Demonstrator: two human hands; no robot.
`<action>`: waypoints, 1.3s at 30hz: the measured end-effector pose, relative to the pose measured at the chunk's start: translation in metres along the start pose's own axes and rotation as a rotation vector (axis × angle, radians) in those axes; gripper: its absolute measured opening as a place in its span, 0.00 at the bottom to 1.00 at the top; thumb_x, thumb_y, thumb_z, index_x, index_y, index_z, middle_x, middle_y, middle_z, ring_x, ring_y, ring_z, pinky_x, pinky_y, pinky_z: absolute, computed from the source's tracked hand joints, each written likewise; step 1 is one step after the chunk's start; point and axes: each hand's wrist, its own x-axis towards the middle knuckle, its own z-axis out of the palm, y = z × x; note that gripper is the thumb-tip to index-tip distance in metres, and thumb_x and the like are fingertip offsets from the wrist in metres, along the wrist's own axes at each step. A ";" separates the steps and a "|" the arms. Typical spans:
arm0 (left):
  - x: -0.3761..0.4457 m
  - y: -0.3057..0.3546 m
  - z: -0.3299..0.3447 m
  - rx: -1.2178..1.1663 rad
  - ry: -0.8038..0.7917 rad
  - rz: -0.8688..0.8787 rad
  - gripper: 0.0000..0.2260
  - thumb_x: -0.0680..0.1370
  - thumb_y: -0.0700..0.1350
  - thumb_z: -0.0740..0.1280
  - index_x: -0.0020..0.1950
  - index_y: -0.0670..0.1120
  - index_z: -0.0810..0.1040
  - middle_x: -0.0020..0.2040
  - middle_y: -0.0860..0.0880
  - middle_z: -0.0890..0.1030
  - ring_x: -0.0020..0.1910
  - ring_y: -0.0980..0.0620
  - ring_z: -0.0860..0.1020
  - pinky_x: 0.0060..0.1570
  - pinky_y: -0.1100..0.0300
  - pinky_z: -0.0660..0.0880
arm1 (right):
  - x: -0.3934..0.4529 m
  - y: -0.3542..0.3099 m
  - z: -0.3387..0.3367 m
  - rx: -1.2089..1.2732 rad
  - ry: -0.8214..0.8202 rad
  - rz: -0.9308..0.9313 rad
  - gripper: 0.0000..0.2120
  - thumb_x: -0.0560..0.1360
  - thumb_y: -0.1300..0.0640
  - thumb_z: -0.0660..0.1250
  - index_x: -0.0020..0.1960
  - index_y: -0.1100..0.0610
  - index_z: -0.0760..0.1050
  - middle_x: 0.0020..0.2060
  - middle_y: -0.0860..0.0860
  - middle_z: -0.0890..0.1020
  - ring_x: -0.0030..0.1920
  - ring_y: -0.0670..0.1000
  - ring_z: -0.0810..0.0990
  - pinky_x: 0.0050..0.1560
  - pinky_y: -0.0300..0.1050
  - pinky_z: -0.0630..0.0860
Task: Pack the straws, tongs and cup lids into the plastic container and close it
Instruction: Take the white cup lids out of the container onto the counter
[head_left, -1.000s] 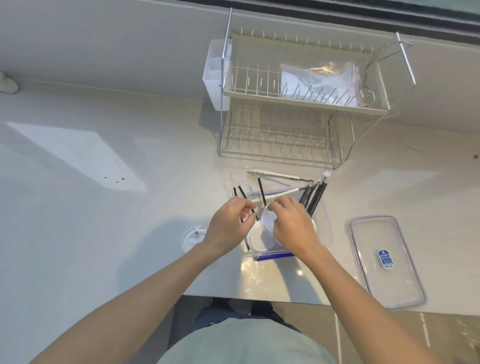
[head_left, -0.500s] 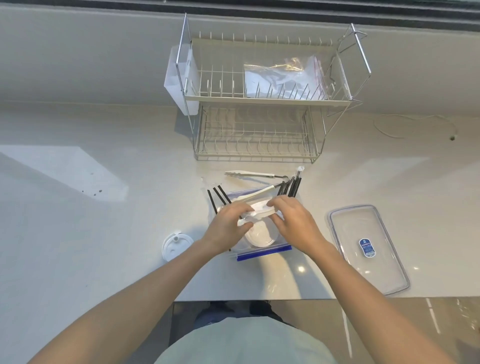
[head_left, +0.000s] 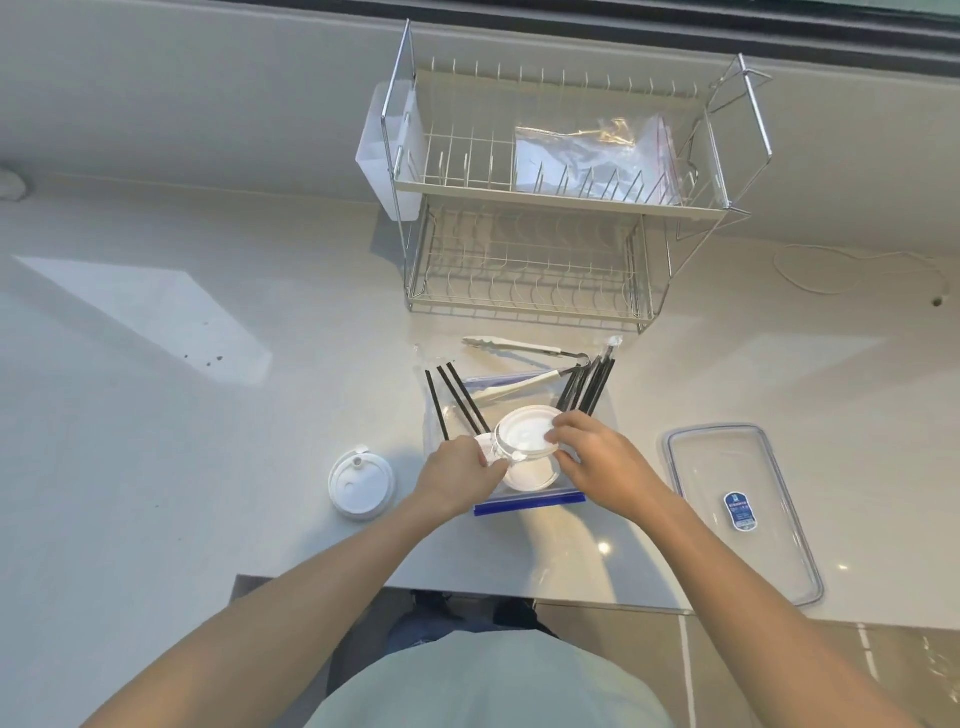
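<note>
**user1:** Lid (head_left: 524, 434) looks like thin, light plastic, a bit flexy and slick, so the rim is the place to pinch it. It's over the clear container (head_left: 452, 415), among the straws (head_left: 457, 400).

**user2:** Yep. Left hand (head_left: 460, 475) pinches the near-left rim, right hand (head_left: 597, 467) has fingertips closed on the right edge, both wrists angled inward. Might be a second lid underneath, hard to tell.
</note>
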 end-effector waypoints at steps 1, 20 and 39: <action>0.000 0.002 0.003 0.005 -0.017 -0.006 0.19 0.79 0.57 0.66 0.37 0.43 0.77 0.32 0.47 0.79 0.35 0.47 0.79 0.36 0.53 0.75 | -0.002 0.000 0.002 -0.008 0.005 -0.009 0.13 0.80 0.59 0.67 0.63 0.56 0.82 0.63 0.50 0.79 0.61 0.53 0.79 0.56 0.47 0.77; -0.015 0.030 -0.024 -1.347 -0.286 -0.011 0.11 0.82 0.38 0.65 0.63 0.39 0.81 0.54 0.40 0.86 0.49 0.42 0.86 0.48 0.53 0.83 | -0.031 -0.059 0.002 -0.293 0.335 -0.033 0.15 0.76 0.58 0.69 0.61 0.60 0.79 0.45 0.56 0.79 0.42 0.56 0.76 0.32 0.48 0.74; -0.018 0.011 -0.026 -1.410 -0.226 -0.063 0.11 0.83 0.38 0.65 0.65 0.40 0.78 0.54 0.40 0.84 0.49 0.42 0.85 0.55 0.48 0.82 | -0.028 -0.089 0.014 -0.385 0.283 -0.115 0.19 0.68 0.62 0.76 0.58 0.57 0.79 0.46 0.55 0.80 0.45 0.58 0.77 0.40 0.50 0.73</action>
